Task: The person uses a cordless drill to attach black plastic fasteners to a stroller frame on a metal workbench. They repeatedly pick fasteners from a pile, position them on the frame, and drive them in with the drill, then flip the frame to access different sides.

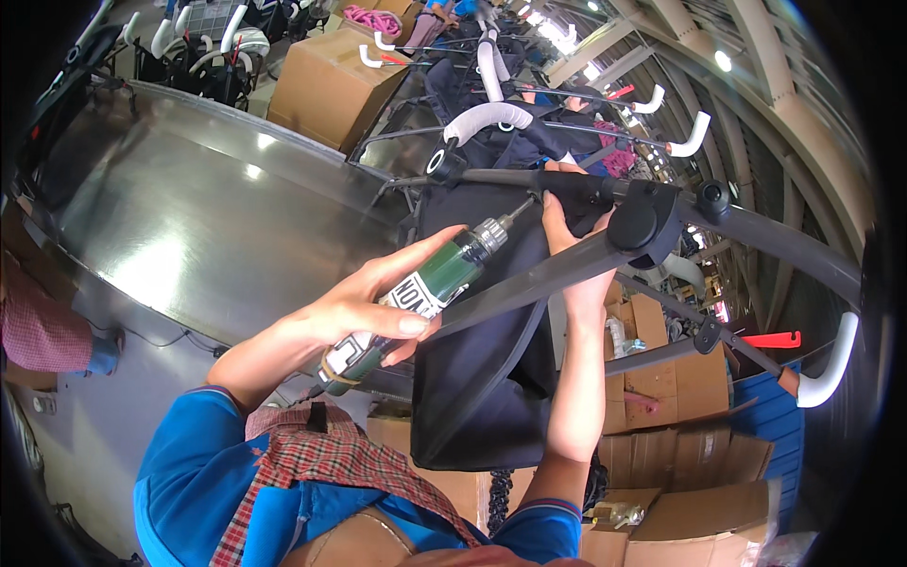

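Driving a screw into a stroller frame

The left hand is clamped on a green pneumatic screwdriver; the right hand is clamped on the black frame tube.

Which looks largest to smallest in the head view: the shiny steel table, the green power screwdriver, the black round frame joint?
1. Shiny steel table
2. Green power screwdriver, though nearness to the camera enlarges it
3. Black round frame joint

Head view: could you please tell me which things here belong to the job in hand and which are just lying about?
In hand:
left hand
green power screwdriver
right hand
dark grey metal frame tube
black fabric panel

Lying about:
brown cardboard boxes
shiny steel table
white-handled frames
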### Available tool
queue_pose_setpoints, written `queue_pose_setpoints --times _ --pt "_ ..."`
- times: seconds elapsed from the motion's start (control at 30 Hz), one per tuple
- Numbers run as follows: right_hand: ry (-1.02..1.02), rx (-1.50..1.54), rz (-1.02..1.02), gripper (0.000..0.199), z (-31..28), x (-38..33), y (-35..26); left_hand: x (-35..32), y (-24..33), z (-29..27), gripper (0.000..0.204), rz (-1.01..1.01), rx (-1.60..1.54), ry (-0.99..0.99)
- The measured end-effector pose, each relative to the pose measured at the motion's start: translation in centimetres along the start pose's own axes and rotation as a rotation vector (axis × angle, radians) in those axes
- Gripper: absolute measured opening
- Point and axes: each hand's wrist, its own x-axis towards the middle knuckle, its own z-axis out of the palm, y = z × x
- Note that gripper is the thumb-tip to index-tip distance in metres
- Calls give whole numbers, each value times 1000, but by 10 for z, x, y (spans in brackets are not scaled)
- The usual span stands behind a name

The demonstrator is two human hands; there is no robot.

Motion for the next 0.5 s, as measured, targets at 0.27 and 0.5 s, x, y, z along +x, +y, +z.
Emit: queue_pose_setpoints --times 0.27,0.5 --pt "48 31 -4 28 2 -4 10 10 -7 9 102 32 82 64" --pt "52 10 3 27 5 -5 11 7 -1 19 96 35 435 100"
